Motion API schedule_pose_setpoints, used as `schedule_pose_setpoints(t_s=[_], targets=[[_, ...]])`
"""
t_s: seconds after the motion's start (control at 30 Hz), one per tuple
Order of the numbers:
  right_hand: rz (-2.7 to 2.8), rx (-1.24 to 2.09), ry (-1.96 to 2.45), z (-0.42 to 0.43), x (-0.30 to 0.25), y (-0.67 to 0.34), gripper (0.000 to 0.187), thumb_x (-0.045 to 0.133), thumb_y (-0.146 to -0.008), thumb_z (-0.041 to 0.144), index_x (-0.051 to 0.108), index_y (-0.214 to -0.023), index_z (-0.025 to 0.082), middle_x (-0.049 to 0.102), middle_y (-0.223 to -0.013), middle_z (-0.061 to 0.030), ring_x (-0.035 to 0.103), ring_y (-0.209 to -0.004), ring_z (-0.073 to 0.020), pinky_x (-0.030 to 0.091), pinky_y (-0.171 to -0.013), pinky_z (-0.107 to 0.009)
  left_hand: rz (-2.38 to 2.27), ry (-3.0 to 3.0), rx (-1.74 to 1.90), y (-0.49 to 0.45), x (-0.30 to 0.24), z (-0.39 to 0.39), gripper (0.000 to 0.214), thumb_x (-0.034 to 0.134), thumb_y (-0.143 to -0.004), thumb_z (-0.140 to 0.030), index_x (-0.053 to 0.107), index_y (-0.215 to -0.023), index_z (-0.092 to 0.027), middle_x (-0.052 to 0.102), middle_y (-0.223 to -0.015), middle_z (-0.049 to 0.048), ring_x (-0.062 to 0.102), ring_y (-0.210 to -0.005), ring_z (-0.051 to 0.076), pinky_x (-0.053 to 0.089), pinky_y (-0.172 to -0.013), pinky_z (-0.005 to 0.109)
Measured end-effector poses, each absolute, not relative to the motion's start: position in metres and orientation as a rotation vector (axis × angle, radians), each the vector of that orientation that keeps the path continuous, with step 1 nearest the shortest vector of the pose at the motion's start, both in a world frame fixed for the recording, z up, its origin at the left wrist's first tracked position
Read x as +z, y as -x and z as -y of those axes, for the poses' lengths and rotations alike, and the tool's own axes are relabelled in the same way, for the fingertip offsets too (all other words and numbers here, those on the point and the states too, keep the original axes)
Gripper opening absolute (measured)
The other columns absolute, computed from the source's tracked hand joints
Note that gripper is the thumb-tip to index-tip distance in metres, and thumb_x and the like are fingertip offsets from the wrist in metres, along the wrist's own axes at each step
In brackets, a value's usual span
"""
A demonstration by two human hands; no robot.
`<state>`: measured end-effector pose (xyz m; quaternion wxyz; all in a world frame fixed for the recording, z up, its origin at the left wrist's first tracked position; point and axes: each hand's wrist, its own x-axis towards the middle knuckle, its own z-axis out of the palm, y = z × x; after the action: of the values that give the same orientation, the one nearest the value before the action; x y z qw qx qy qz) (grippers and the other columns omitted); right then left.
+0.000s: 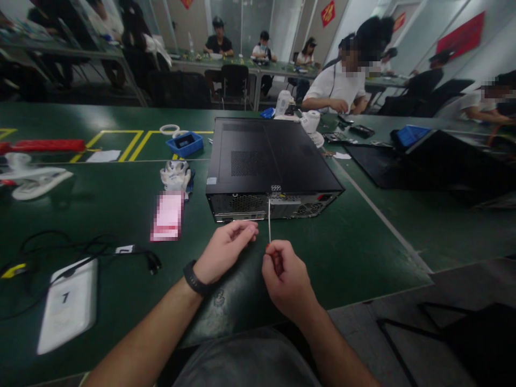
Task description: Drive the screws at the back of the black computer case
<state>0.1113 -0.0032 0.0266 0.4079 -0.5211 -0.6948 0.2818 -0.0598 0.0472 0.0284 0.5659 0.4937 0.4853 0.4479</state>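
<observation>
A black desktop computer case (pixel 270 156) lies flat on the green table (pixel 355 242), its rear panel facing me. My right hand (pixel 284 274) is closed around a screwdriver with a red handle; its thin shaft (pixel 269 220) points up at the rear panel near the top edge. My left hand (pixel 226 250) rests on the table just in front of the case, fingers loosely curled with nothing visible in them. A black band sits on my left wrist.
A pair of gloves (pixel 176 174) and a blue parts tray (pixel 184 144) lie left of the case. A white pad marked 1 (pixel 66 303) and black cables (pixel 92 247) sit at near left. Another open case (pixel 407 158) is right. Other people work at far tables.
</observation>
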Motion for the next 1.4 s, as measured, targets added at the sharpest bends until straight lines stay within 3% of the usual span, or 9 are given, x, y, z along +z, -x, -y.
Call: schedule_pose_setpoints(t_s=[0.13, 0.47, 0.7, 0.87, 1.07, 1.23, 1.4], targets=[[1.655, 0.887, 1.318, -0.007, 0.030, -0.110, 0.002, 0.051, -0.095, 0.025, 0.050, -0.096, 0.024, 0.043, -0.065, 0.0095, 0.044, -0.052, -0.0087, 0.036, -0.051, -0.023, -1.051, -1.039, 1.044, 0.045, 0.026, -0.066, 0.055, 0.078, -0.079, -0.065, 0.077, -0.104, -0.016, 0.078, -0.101, 0.0092, 0.068, -0.085, 0.015, 0.050, -0.072, 0.026], [1.562, 1.040, 1.309, -0.014, 0.032, -0.112, 0.004, 0.052, -0.095, 0.028, 0.050, -0.097, 0.025, 0.042, -0.064, 0.0104, 0.043, -0.051, -0.0080, 0.036, -0.051, -0.022, -0.948, -0.867, 1.029, 0.035, 0.028, -0.085, 0.049, 0.085, -0.076, -0.059, 0.079, -0.098, -0.015, 0.076, -0.094, 0.0065, 0.067, -0.079, 0.010, 0.049, -0.068, 0.019], [1.332, 1.237, 1.118, -0.017, 0.028, -0.109, 0.015, 0.056, -0.095, 0.036, 0.048, -0.097, 0.024, 0.047, -0.072, 0.0085, 0.043, -0.056, -0.0069, 0.036, -0.050, -0.019, -0.868, -0.815, 0.987, 0.028, 0.030, -0.085, 0.049, 0.085, -0.075, -0.058, 0.080, -0.097, -0.014, 0.077, -0.092, 0.0086, 0.067, -0.076, 0.010, 0.050, -0.067, 0.021], [1.268, 1.271, 1.070, -0.013, 0.029, -0.108, 0.019, 0.055, -0.097, 0.040, 0.045, -0.102, 0.024, 0.050, -0.076, 0.0080, 0.044, -0.057, -0.0066, 0.038, -0.050, -0.018, -0.810, -0.793, 0.996, 0.024, 0.034, -0.086, 0.043, 0.089, -0.072, -0.051, 0.079, -0.091, -0.014, 0.074, -0.079, 0.0042, 0.061, -0.066, 0.008, 0.048, -0.064, 0.021], [1.611, 0.844, 1.267, 0.009, 0.031, -0.112, 0.048, 0.068, -0.088, 0.027, 0.043, -0.129, 0.025, 0.065, -0.092, 0.0019, 0.065, -0.071, -0.0111, 0.055, -0.065, -0.024, -0.788, -0.767, 1.010, 0.023, 0.034, -0.086, 0.042, 0.091, -0.070, -0.049, 0.077, -0.086, -0.013, 0.072, -0.075, 0.0023, 0.058, -0.061, 0.005, 0.046, -0.061, 0.019], [1.735, 0.016, 1.341, 0.016, 0.025, -0.111, 0.024, 0.061, -0.091, 0.022, 0.053, -0.114, 0.023, 0.068, -0.092, -0.0034, 0.071, -0.080, -0.0169, 0.058, -0.070, -0.029, -0.788, -0.764, 0.996, 0.021, 0.034, -0.088, 0.045, 0.091, -0.069, -0.052, 0.077, -0.088, -0.012, 0.072, -0.075, 0.0025, 0.059, -0.063, 0.006, 0.047, -0.060, 0.019], [1.696, -0.182, 1.371, 0.011, 0.021, -0.114, 0.019, 0.053, -0.097, 0.019, 0.055, -0.116, 0.021, 0.072, -0.089, -0.0039, 0.070, -0.069, -0.0153, 0.055, -0.062, -0.026, -0.800, -0.802, 0.972, 0.018, 0.035, -0.092, 0.048, 0.089, -0.070, -0.055, 0.076, -0.087, -0.012, 0.071, -0.074, 0.0028, 0.061, -0.063, 0.007, 0.048, -0.059, 0.019]])
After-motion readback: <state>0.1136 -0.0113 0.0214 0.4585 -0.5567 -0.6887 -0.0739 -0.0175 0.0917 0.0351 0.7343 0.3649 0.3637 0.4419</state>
